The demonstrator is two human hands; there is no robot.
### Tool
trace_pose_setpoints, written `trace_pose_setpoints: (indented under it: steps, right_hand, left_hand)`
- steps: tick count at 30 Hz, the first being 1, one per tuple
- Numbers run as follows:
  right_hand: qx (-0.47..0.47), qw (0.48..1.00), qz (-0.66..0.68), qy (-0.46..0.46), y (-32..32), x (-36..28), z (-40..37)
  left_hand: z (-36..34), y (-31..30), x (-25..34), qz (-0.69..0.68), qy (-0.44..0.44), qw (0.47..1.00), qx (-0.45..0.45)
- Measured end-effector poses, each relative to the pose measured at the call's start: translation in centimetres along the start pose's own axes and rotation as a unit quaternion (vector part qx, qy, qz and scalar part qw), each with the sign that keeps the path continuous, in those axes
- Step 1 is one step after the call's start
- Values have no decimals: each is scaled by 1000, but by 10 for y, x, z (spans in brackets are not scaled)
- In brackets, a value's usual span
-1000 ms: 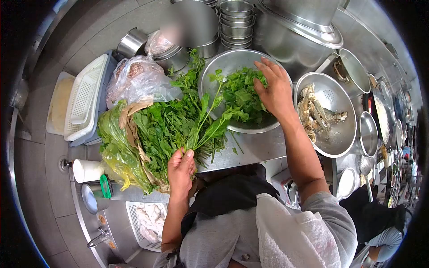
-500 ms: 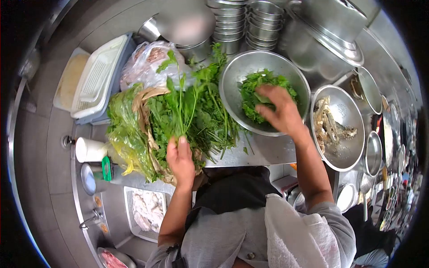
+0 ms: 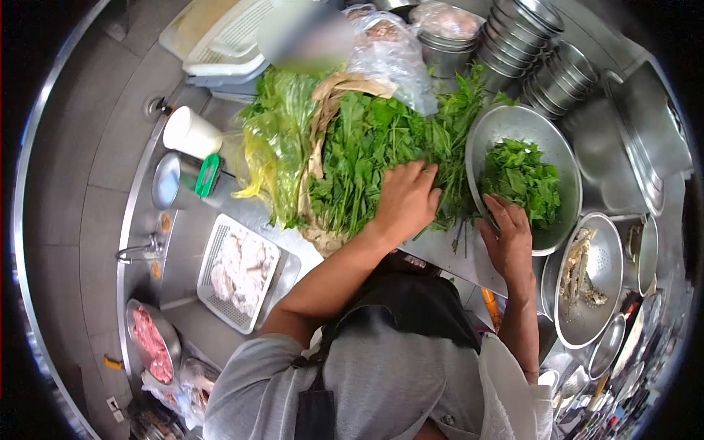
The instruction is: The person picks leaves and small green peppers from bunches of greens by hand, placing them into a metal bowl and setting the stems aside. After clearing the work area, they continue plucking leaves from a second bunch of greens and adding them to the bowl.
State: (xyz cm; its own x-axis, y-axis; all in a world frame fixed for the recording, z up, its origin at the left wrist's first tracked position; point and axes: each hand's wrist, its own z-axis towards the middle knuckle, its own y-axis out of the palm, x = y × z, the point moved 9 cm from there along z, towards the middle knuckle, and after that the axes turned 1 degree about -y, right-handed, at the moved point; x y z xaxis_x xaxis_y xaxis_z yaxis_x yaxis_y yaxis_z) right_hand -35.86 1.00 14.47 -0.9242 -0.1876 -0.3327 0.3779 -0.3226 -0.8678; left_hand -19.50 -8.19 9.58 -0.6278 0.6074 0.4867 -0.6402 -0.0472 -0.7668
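A thick pile of leafy greens with long stems lies on brown paper in front of me. My left hand is on its right side, fingers curled down and closed among the stems, their tips hidden by leaves. To the right, a steel bowl holds picked green leaves. My right hand is at the bowl's near left rim, fingers loosely bent and apart, with nothing in them. Stems and sprigs are heaped between the pile and the bowl.
Yellow-green plastic wrap covers the left greens. A perforated bowl with fish pieces stands at right. At left are a white cup, a sink tap and a basket of pale meat. Stacked steel pots stand behind.
My left hand has moved from a held-up leafy stalk onto the pile. My right hand has drawn back from inside the bowl to its near rim. The view has turned left.
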Motion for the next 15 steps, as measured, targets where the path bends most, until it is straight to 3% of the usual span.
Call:
trace_pose_setpoints:
  steps: [4, 6, 8, 10, 13, 15]
  right_hand:
    - [-7, 988, 153, -27, 24, -39, 21]
    - [-85, 978, 192, -19, 58, -64, 36]
    - [-89, 975, 186, -82, 106, -79, 47]
    - [-163, 978, 108, -75, 161, -79, 54]
    - [-194, 976, 96, 32, 195, -50, 65]
    - [-121, 982, 125, 79, 191, -36, 70]
  left_hand:
    - [-38, -44, -54, 62, -77, 995, -13]
    - [-51, -58, -76, 121, -107, 987, -17]
    - [-64, -59, -100, 181, -139, 972, -60]
    - [-76, -62, -128, 180, -166, 969, -20]
    - [-83, -66, -145, 157, -211, 965, 10]
    - [-85, -67, -150, 133, -234, 963, 32]
